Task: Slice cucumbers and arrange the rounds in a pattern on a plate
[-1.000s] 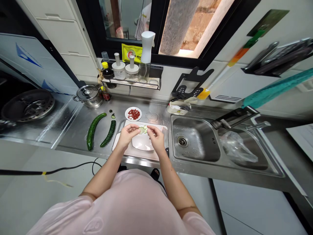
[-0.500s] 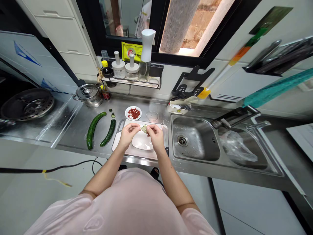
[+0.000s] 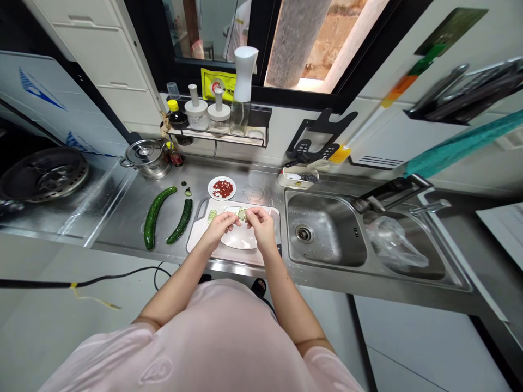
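Over a white plate, my right hand pinches a few thin cucumber slices between thumb and fingers. My left hand is closed in a pinch too, its fingertips at the left edge of those slices. The plate lies on a light cutting board with a grey rim. More cucumber slices rest on the board behind my left hand. To the left on the steel counter are a long whole cucumber and a shorter cut cucumber. Small cucumber ends lie behind them.
A small white plate of chopped red pieces stands behind the board. The sink is on the right, with a plastic bag in its second basin. A lidded pot and a wok are at the left. Jars fill a wall shelf.
My left hand has shifted right, bringing its fingertips to the slices in my right hand. The cucumber slices on the board behind it now show. My right hand stays almost in place.
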Motion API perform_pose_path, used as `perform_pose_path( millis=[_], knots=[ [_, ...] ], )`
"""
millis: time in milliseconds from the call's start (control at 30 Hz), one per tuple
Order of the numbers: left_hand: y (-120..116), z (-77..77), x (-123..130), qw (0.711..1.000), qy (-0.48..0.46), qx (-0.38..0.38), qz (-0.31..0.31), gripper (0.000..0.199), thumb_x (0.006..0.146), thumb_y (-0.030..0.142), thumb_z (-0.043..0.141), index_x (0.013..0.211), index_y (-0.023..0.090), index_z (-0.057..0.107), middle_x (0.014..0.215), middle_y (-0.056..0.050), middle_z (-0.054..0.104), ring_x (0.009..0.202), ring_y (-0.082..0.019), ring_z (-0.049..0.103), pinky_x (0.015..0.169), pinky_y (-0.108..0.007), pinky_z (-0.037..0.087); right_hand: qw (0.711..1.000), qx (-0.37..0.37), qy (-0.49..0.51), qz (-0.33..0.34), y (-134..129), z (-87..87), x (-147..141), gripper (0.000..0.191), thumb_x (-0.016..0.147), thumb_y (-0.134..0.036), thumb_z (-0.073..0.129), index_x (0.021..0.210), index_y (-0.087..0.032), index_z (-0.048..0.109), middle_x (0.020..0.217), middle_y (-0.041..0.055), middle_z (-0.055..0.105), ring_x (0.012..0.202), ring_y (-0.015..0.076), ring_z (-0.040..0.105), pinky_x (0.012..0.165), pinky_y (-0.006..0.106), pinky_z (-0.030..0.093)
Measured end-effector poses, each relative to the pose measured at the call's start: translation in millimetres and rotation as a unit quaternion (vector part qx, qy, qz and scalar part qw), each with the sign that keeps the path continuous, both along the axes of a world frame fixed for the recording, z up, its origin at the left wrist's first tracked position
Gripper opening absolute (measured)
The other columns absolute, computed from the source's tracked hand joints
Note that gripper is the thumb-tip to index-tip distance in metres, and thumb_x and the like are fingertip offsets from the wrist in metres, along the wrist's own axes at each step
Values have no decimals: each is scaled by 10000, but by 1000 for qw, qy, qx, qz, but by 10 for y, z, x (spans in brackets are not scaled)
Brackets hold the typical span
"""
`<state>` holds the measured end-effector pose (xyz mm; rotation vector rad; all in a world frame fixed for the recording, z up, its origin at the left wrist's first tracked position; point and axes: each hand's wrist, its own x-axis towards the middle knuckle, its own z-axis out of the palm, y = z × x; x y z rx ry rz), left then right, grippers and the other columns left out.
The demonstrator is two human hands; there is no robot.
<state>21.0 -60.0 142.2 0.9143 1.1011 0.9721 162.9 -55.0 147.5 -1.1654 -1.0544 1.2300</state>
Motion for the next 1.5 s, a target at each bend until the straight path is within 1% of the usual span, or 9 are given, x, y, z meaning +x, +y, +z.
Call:
perform_pose_path(
  millis=[133,400,467,567,733,967,1100,1267,1500],
  knots=[
    [-3,-16,-3,1000,-22,5,15,271,689,357,679,880,169,638,742,-14,646,537,-67,425,524,-214,301,1000,-2,-2,-2,-4,-3,12,257,739,-432,631,752,-177,593,625,-15,552,572,104,484,500,220,410],
    [-24,-32,-37,999,-11,48,20,355,718,424,696,937,151,636,755,-16,636,596,-65,452,571,-200,327,1000,-5,5,-2,-36,15,17,246,741,-421,635,763,-179,596,666,-5,573,594,107,496,512,219,413],
    [-33,-22,-38,1000,-9,29,8,374,748,479,654,926,150,632,756,-21,638,558,-57,431,537,-198,306,1000,-2,5,3,-40,12,12,242,741,-418,637,757,-181,596,661,-9,570,588,106,495,508,220,410],
    [-50,-12,-33,998,-32,-48,-37,480,791,601,533,900,143,625,727,-39,637,523,-60,432,494,-197,273,1000,4,1,14,-44,-6,9,244,743,-423,638,743,-183,598,664,-10,571,578,104,491,502,222,405],
    [-57,-23,-4,974,-121,-145,-125,599,801,685,423,819,122,630,675,-55,605,519,-70,466,484,-191,295,999,5,-19,35,-54,-35,16,252,754,-435,630,751,-185,606,660,-12,574,570,102,486,514,224,403],
    [-30,-35,12,965,-188,-169,-65,358,753,507,632,813,159,572,672,7,558,503,-43,462,462,-159,319,997,14,-68,45,-68,3,43,246,749,-430,617,735,-185,601,690,6,597,623,118,519,536,226,414],
    [-25,-1,-21,968,-192,-154,-45,335,698,410,715,865,169,554,739,6,584,557,-46,508,489,-149,355,995,17,-83,59,-79,5,58,234,752,-416,613,728,-184,601,698,6,601,632,122,528,554,235,421],
    [-3,29,-56,985,-138,-100,-38,359,638,313,764,867,181,520,761,5,610,588,-48,518,508,-148,335,992,33,-97,70,-81,-12,67,217,758,-397,609,727,-183,601,701,10,622,659,132,546,591,246,427],
    [31,8,-67,998,-39,41,2,349,616,276,775,828,174,516,714,33,582,641,-68,536,591,-181,364,989,33,-126,65,-61,-9,80,204,739,-383,611,701,-183,597,676,1,604,657,134,537,605,251,419]
  ],
)
